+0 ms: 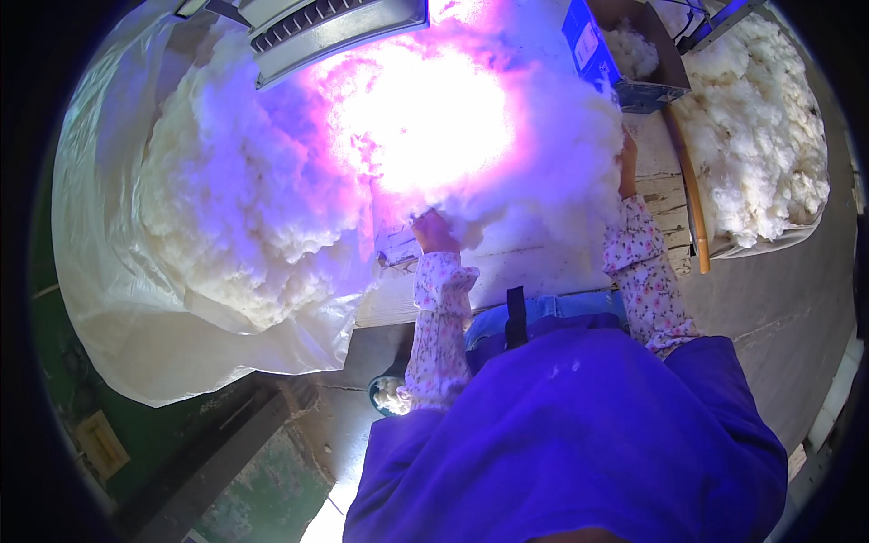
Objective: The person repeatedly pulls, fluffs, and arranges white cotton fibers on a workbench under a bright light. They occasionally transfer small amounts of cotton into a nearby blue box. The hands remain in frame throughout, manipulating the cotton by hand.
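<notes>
- Fibre [552,172], white and fluffy, lies on the worn wooden table [663,215] in front of you, between your two hands.
- Your left hand [436,232] is at the near edge of this fibre; its fingertips merge into fluff and glare, so you cannot tell whether they grasp or are released.
- Your right hand [626,163] is at the right edge, mostly covered by fluff; its finger state cannot be told either.
- Label: the blue cardboard box [587,47] at upper right carries a pale label patch, too small to read. The box holds more fluff and is cut off by the top edge.
- Ribbed lamp housing [339,41]: cut off at the top. Purple-white glare below it washes out the tabletop detail.
- To your left, a large fibre heap [240,213] rests on clear plastic sheeting [127,308].
- To your right, a wooden stick [690,195] stands beside a bulky fibre pile [756,136].
- Your left floral sleeve [441,312] partly hides a green-rimmed container [375,398].
</notes>
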